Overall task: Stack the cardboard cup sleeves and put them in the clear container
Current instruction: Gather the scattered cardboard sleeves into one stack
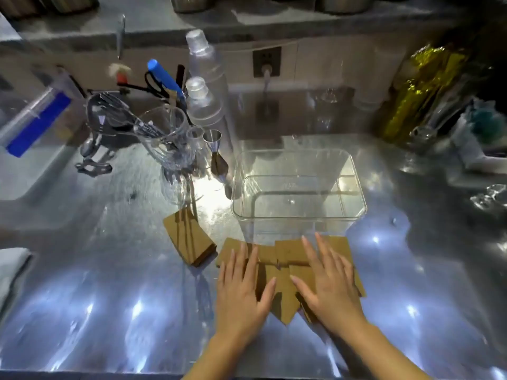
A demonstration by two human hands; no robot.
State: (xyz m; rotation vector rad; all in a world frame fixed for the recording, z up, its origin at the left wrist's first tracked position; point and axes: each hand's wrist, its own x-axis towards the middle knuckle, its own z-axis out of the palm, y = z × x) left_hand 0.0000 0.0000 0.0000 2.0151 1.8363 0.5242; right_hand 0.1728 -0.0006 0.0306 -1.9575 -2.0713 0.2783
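Observation:
Several flat brown cardboard cup sleeves [285, 267] lie fanned out on the steel counter just in front of the clear container [299, 218], which holds nothing. My left hand [241, 292] rests palm down on the left part of the spread, fingers apart. My right hand [329, 283] lies flat on the right part, fingers spread too. Neither hand grips a sleeve. A separate small stack of sleeves [189, 239] sits to the left of the spread, near the container's front left corner.
Behind the stack stand a glass jug with a whisk [164, 138], a metal jigger [216, 154] and two clear shaker bottles [205, 105]. A sink [33, 165] lies at far left, a gold foil bag [422, 89] and glassware at far right. A wall socket is at the back.

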